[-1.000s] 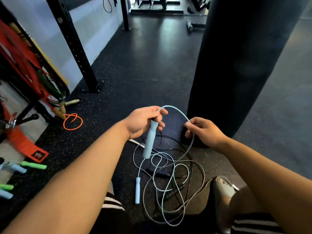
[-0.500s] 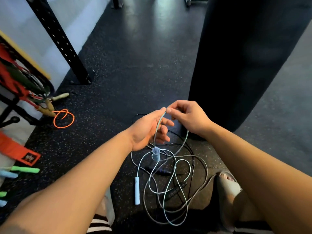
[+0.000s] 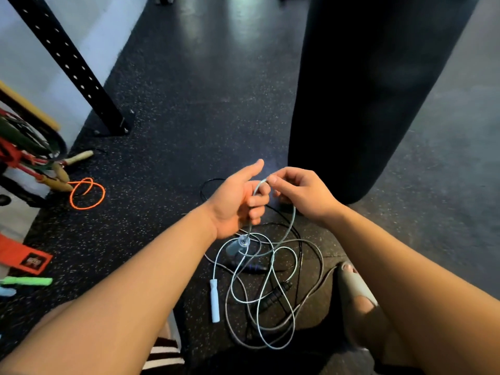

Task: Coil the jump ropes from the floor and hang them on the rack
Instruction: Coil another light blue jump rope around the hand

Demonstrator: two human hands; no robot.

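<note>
Pale blue cord (image 3: 259,184) of one jump rope runs between both hands: the left hand (image 3: 235,201) curls its fingers round it, with one handle (image 3: 236,246) dangling just below, and the right hand (image 3: 303,193) pinches the top of a loop. The remainder lies on the floor (image 3: 189,131), laced through a black rope (image 3: 273,296) and a grey rope (image 3: 321,263). Hazard: drawing in further loops probably lifts those ropes too or tightens a knot, and the second handle (image 3: 215,300) may snag.

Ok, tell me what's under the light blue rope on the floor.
Two dark handles and thin black cord lie beneath the light blue rope. The left hand hides part of that cord.
</note>
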